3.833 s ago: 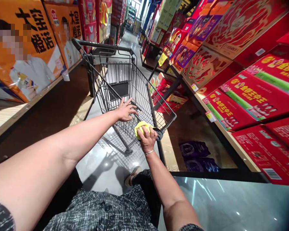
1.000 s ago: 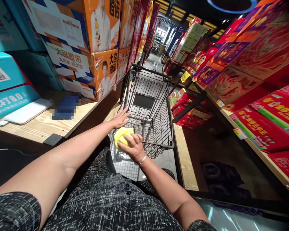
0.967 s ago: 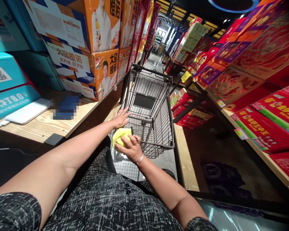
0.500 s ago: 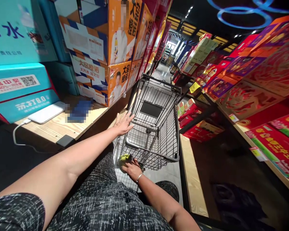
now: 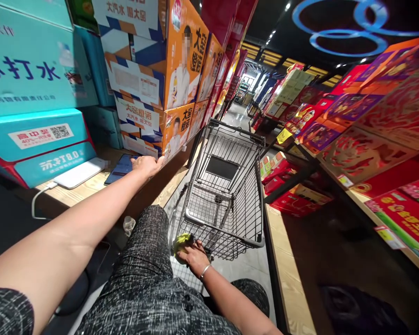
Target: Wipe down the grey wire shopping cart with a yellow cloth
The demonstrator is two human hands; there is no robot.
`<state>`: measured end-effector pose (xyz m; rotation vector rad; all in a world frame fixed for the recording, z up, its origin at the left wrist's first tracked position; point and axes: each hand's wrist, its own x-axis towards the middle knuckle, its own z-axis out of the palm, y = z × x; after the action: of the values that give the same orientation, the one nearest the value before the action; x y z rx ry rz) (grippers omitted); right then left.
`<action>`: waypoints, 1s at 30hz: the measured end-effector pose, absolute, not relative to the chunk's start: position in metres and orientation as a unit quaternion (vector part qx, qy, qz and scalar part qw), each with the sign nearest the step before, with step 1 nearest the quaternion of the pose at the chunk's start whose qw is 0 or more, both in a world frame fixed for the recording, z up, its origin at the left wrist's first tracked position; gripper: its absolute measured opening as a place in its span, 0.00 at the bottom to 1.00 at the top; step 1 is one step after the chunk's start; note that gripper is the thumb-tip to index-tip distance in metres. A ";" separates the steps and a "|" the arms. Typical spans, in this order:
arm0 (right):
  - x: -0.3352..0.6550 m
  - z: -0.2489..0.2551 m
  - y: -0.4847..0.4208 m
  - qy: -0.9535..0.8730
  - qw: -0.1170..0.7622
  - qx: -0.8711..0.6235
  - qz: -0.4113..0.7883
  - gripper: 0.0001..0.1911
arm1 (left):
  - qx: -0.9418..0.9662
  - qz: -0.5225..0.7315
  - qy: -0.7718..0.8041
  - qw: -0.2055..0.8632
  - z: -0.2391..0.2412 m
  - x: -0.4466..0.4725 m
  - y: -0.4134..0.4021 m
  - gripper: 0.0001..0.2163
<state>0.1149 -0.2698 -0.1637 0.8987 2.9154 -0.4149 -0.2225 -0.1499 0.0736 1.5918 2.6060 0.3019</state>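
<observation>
My left hand reaches over the wooden shelf edge beside the orange drink cartons. Its fingers are apart and reach the right end of a dark blue phone lying on the shelf. Low in front of my knees, my right hand is closed on a crumpled yellow-green cloth at the near end of a wire shopping cart. The cart's basket holds no goods that I can see. Part of the cloth is hidden by my fingers.
Left on the shelf are turquoise cartons, orange cartons and a white power bank with a cable. Red gift boxes line the right shelves. A clear plastic bottle stands below the left shelf.
My left hand has moved from beside the cart's left side to the phone on the shelf. My right hand stays low with the cloth. The view has shifted slightly.
</observation>
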 end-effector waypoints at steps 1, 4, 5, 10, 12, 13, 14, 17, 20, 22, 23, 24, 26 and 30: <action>0.115 -0.163 -0.269 0.944 0.037 0.295 -0.142 0.17 | 0.519 0.097 0.848 0.042 0.073 -0.226 -0.149 0.36; 0.117 -0.163 -0.269 0.942 0.036 0.300 -0.145 0.17 | 0.525 0.094 0.845 0.050 0.073 -0.230 -0.149 0.37; 0.117 -0.164 -0.269 0.943 0.032 0.300 -0.138 0.17 | 0.528 0.093 0.843 0.048 0.074 -0.229 -0.150 0.37; 0.115 -0.158 -0.274 0.961 -0.016 0.275 -0.039 0.14 | 0.567 0.095 0.818 0.005 0.079 -0.208 -0.152 0.36; 0.109 -0.149 -0.275 0.966 -0.080 0.246 0.020 0.13 | 0.598 0.099 0.795 -0.006 0.078 -0.188 -0.152 0.35; 0.105 -0.142 -0.275 0.965 -0.121 0.230 0.045 0.13 | 0.617 0.101 0.781 -0.010 0.076 -0.177 -0.153 0.34; 0.101 -0.134 -0.274 0.961 -0.160 0.215 0.065 0.14 | 0.636 0.105 0.764 -0.014 0.072 -0.165 -0.153 0.32; 0.090 -0.108 -0.268 0.948 -0.234 0.189 0.099 0.15 | 0.715 0.140 0.685 -0.023 0.057 -0.132 -0.155 0.26; 0.088 -0.081 -0.262 0.944 -0.251 0.182 0.115 0.16 | 0.810 0.186 0.555 0.024 0.037 -0.112 -0.155 0.20; 0.093 -0.063 -0.257 0.938 -0.268 0.185 0.123 0.15 | 0.845 0.188 0.492 0.092 0.023 -0.109 -0.155 0.21; 0.098 -0.054 -0.255 0.931 -0.282 0.194 0.127 0.15 | 0.850 0.185 0.477 0.127 0.017 -0.109 -0.154 0.22; 0.105 -0.046 -0.252 0.922 -0.299 0.209 0.130 0.14 | 0.847 0.185 0.474 0.156 0.013 -0.111 -0.154 0.23; 0.123 -0.032 -0.246 0.902 -0.321 0.260 0.126 0.15 | 0.837 0.198 0.473 0.192 0.007 -0.116 -0.154 0.27; 0.177 -0.015 -0.234 0.858 -0.304 0.405 0.090 0.22 | 0.832 0.213 0.459 0.229 0.005 -0.124 -0.152 0.33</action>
<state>0.1767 -0.2340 -0.0151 1.5973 3.3848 0.3568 -0.1237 -0.1519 0.0047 2.2891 1.2633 0.5875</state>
